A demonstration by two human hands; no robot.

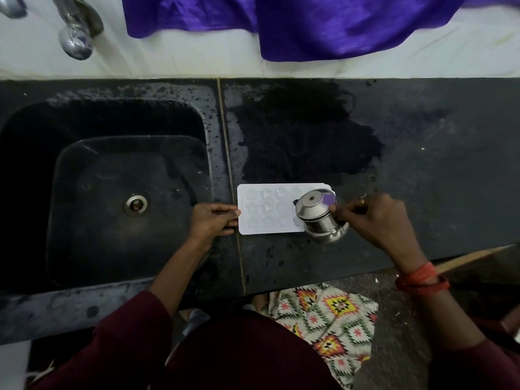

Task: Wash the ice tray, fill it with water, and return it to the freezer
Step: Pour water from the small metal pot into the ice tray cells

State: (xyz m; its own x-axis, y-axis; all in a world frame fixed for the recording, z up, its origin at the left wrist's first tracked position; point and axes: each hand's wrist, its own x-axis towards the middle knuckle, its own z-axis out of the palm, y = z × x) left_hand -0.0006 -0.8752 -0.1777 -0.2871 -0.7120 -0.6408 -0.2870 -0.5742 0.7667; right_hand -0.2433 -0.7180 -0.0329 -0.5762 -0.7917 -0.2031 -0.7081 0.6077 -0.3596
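Observation:
A white ice tray with star and heart shaped moulds lies flat on the dark counter, just right of the sink. My left hand holds the tray's left edge. My right hand grips a small steel cup, which is tipped over the tray's right end with its mouth facing the moulds. The cup hides the tray's right corner. I cannot tell whether water is flowing from it.
A black sink with a metal drain lies to the left. A steel tap sticks out at the top left. Purple cloth hangs over the white wall. A wet patch darkens the counter behind the tray.

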